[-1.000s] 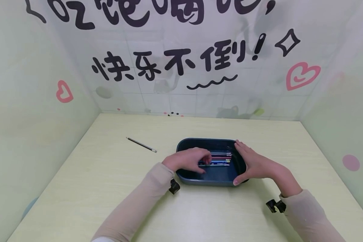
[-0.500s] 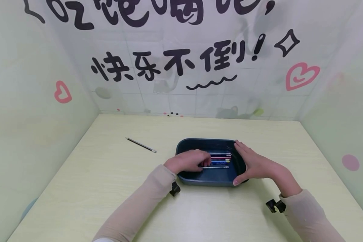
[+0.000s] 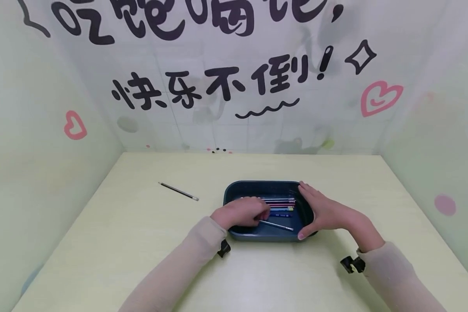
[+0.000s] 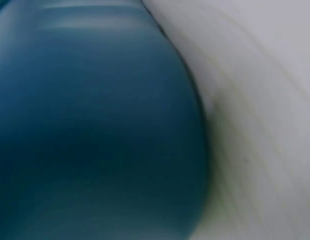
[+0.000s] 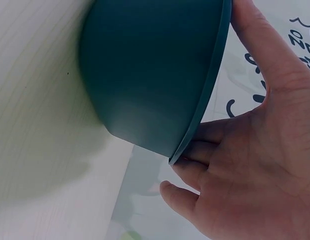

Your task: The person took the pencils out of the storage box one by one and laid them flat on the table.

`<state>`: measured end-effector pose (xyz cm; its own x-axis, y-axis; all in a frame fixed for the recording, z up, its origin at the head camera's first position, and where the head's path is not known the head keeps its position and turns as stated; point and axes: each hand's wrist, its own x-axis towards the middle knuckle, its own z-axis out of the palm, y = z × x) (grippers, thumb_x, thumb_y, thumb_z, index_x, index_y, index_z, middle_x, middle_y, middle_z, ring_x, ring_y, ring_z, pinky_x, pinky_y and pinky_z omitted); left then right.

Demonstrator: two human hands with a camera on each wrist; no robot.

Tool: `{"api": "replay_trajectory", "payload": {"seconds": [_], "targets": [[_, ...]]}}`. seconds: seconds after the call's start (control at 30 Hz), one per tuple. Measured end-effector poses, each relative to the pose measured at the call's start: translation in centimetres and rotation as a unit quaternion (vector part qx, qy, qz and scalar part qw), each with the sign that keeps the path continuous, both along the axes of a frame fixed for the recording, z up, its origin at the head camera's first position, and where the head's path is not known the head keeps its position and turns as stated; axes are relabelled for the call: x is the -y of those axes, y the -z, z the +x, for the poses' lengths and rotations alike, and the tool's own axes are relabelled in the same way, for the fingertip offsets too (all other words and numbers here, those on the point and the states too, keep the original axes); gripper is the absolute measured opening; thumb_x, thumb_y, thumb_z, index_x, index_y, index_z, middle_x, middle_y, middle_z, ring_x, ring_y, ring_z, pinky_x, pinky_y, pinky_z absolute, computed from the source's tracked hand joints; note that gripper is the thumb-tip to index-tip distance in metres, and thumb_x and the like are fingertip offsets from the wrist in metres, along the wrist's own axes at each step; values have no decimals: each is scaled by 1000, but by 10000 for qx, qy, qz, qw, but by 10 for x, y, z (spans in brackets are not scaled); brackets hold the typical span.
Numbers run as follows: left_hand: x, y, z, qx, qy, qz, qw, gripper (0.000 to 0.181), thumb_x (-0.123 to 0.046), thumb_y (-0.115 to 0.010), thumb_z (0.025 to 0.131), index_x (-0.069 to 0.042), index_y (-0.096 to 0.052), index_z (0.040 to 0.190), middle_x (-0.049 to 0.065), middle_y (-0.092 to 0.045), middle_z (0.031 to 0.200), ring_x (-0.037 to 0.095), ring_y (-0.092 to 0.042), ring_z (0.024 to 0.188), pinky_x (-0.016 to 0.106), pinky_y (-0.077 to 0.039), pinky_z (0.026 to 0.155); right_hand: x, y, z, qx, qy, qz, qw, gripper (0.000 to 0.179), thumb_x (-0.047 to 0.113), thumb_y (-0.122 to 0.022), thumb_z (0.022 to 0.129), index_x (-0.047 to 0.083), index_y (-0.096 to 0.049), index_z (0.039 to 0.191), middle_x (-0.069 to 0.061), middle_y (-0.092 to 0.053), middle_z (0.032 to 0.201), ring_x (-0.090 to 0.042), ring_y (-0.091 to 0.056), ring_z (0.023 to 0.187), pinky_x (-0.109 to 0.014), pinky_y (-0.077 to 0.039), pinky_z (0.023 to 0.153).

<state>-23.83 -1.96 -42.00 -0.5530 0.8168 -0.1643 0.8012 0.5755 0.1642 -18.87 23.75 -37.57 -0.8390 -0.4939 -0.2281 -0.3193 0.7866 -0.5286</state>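
A dark blue rectangular plastic tray (image 3: 273,238) stands on the table with several pencils (image 3: 281,202) lying side by side in it. Inside its left half, my left hand (image 3: 239,211) has curled fingers at a silvery pencil (image 3: 279,225), which slants toward the front right corner; the fingertips are hidden. A dark blue pencil (image 3: 281,215) lies between it and the row. My right hand (image 3: 327,213) grips the tray's right end, thumb at the front and fingers at the back; the right wrist view shows them along the rim. The left wrist view holds only the tray's outer wall (image 4: 105,100) and table.
A single black pencil with a white end (image 3: 178,190) lies on the pale wooden table (image 3: 113,242), left of the tray. Printed white walls (image 3: 203,125) enclose the table at the back and both sides.
The silvery pencil has swung away from the row, its right end moving toward the tray's front. My left hand has shifted slightly nearer the front. My right hand keeps its hold; the head view tilts slightly.
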Motion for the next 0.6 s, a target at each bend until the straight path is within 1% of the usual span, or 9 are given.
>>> {"api": "replay_trajectory", "payload": {"seconds": [0.13, 0.23, 0.3, 0.4, 0.53, 0.6], "targets": [[-3, 4, 6, -295, 195, -279, 9990, 13, -10, -71, 88, -19, -65, 95, -8, -61, 88, 7, -53, 79, 17, -46, 70, -1, 3, 5, 58, -9, 12, 10000, 132, 50, -88, 68, -9, -7, 155, -28, -2, 165, -51, -6, 151, -67, -19, 117], [-4, 5, 8, -434, 190, -365, 9982, 14, -11, -72, 87, -19, -63, 93, -8, -59, 87, 8, -53, 80, 18, -45, 71, -2, 4, 5, 16, -23, -8, 10000, 132, 49, -88, 68, -9, -8, 155, -28, -3, 164, -50, -6, 151, -67, -19, 117], [-4, 4, 8, -449, 187, -340, 9982, 14, -10, -72, 86, -19, -63, 92, -8, -59, 87, 8, -52, 80, 19, -44, 70, -2, 4, 5, -9, -25, -2, 10000, 132, 49, -87, 68, -9, -8, 155, -28, -3, 164, -50, -6, 151, -67, -19, 117], [-2, 4, 7, -350, 194, -193, 9990, 15, -8, -71, 85, -19, -61, 91, -8, -58, 87, 8, -52, 79, 18, -43, 68, -2, 3, 4, -9, -26, 8, 10000, 132, 49, -87, 68, -9, -8, 155, -28, -3, 164, -50, -6, 151, -67, -19, 117], [0, 2, 2, -168, 212, 185, 9995, 17, -5, -67, 83, -19, -60, 89, -8, -56, 85, 6, -51, 76, 16, -40, 65, -2, 2, 2, -18, -32, -6, 10000, 132, 50, -87, 68, -9, -7, 155, -28, -2, 165, -50, -5, 151, -68, -19, 117], [2, 0, 0, -125, 157, 373, 9991, 17, -4, -66, 82, -19, -60, 89, -8, -56, 85, 6, -51, 75, 15, -40, 64, -1, 0, 1, -41, -47, -12, 10000, 133, 50, -87, 68, -9, -7, 155, -28, -2, 165, -50, -5, 151, -67, -19, 117]]}}
